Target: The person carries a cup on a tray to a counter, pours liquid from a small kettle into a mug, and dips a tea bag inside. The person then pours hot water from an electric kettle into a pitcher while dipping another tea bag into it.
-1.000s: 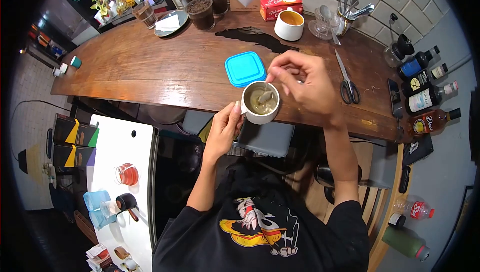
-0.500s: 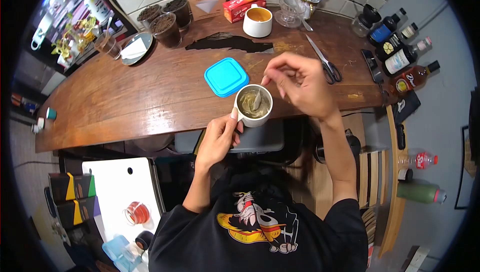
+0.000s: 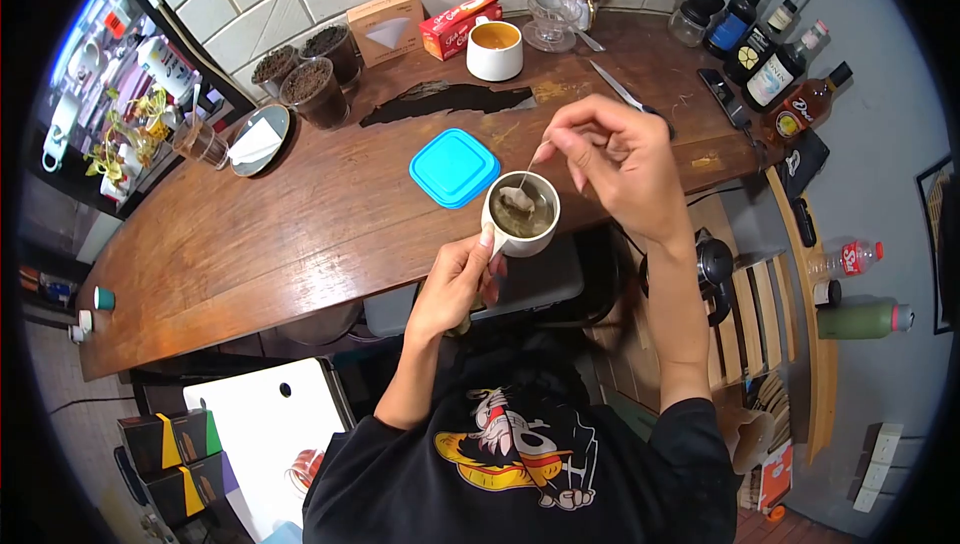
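Note:
My left hand (image 3: 455, 284) grips the handle of a white mug (image 3: 552, 229) at the table's front edge. Pale liquid fills part of the mug, and a tea bag (image 3: 517, 200) hangs in it near the surface. Above the rim, my right hand (image 3: 615, 159) pinches the tea bag's thin string between thumb and fingertips. A blue square lid (image 3: 454, 168) lies flat on the table just left of the mug. Partly behind my right hand is a pair of scissors (image 3: 622, 89).
Across the back of the wooden table (image 3: 260, 254) stand cups of dark grounds (image 3: 315, 94), a white cup (image 3: 495, 59), a red box (image 3: 460, 28) and a utensil holder (image 3: 582, 6). Several bottles (image 3: 782, 74) line the right side. A dark irregular gap (image 3: 450, 99) marks the tabletop.
My right hand has lifted the tea bag slightly by its string, so it sits higher in the mug. The camera view has shifted and turned a little.

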`<state>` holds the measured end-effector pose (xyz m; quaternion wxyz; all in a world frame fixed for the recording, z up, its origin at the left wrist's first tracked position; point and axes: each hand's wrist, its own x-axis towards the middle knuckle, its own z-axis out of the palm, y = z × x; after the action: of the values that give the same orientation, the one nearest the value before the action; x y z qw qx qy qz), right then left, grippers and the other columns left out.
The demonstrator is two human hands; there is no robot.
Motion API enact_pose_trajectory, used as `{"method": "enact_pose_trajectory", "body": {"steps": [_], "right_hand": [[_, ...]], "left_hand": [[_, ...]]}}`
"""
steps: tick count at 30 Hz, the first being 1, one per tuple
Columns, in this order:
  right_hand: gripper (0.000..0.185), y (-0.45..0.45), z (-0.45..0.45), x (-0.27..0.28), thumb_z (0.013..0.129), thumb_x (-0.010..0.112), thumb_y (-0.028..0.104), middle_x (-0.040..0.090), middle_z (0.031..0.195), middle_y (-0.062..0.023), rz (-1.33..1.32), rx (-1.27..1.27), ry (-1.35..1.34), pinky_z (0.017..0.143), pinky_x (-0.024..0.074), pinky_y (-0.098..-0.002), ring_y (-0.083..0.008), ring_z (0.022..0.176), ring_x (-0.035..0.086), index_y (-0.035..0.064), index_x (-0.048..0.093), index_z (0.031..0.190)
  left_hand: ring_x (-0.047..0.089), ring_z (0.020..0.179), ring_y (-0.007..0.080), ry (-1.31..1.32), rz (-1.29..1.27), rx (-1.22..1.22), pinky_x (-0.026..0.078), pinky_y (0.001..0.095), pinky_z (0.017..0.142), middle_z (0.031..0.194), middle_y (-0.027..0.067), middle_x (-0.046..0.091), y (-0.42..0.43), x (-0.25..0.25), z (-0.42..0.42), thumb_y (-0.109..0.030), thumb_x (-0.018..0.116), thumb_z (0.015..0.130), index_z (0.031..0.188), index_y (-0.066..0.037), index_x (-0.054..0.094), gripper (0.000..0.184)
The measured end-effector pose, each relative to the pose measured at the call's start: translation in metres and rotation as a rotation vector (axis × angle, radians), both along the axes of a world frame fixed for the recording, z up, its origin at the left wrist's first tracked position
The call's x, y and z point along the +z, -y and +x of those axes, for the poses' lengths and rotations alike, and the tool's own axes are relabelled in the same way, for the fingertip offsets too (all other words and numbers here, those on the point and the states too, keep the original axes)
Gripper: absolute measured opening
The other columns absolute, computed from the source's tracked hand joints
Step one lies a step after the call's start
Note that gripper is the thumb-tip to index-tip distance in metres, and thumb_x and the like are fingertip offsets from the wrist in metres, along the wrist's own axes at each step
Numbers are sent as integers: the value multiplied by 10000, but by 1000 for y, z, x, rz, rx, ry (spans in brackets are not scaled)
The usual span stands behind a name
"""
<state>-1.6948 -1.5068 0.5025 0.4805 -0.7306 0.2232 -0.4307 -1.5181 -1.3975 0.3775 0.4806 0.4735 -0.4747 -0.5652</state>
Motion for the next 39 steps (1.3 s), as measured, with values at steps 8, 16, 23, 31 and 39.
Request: {"method": "enact_pose_trajectory", "body": {"steps": [8, 16, 23, 31, 39], "right_hand": [[65, -5, 0, -14, 909, 568, 21, 648, 777, -61, -61, -9, -37, 512, 400, -174, -36, 596, 514, -36, 597, 921], [78, -6, -3, -18, 888, 599, 37, 647, 776, -63, -29, -42, -73, 619, 495, -244, -93, 720, 616, -41, 600, 886], [54, -2, -3, -22, 908, 566, 10, 652, 779, -68, -96, -12, -39, 507, 404, -170, -34, 572, 494, -37, 593, 903], [70, -4, -5, -5, 899, 590, 47, 652, 771, -45, -16, -37, 25, 542, 443, -202, -46, 599, 537, -20, 599, 884], [73, -3, -3, -6, 912, 562, 21, 664, 798, -92, -45, -47, 44, 507, 410, -174, -41, 571, 510, -44, 595, 916]], "left_hand": [[428, 529, 84, -36, 65, -12, 372, 240, 470, 643, -10, 426, 0, 5, -1, -448, 333, 1003, 699, -66, 436, 499], [419, 541, 84, -52, 63, -29, 379, 240, 491, 682, -2, 437, 2, 6, 0, -456, 356, 996, 683, -84, 430, 492], [392, 527, 66, -61, 44, 7, 391, 231, 479, 648, -21, 388, 4, 6, -3, -458, 337, 1000, 664, -96, 388, 496], [381, 521, 55, -53, 44, 32, 404, 230, 476, 624, -36, 368, 4, 6, -4, -473, 321, 999, 655, -98, 373, 511], [413, 546, 72, -58, 58, 21, 399, 233, 492, 692, -3, 419, 3, 5, -3, -497, 345, 986, 669, -104, 392, 508]]}}
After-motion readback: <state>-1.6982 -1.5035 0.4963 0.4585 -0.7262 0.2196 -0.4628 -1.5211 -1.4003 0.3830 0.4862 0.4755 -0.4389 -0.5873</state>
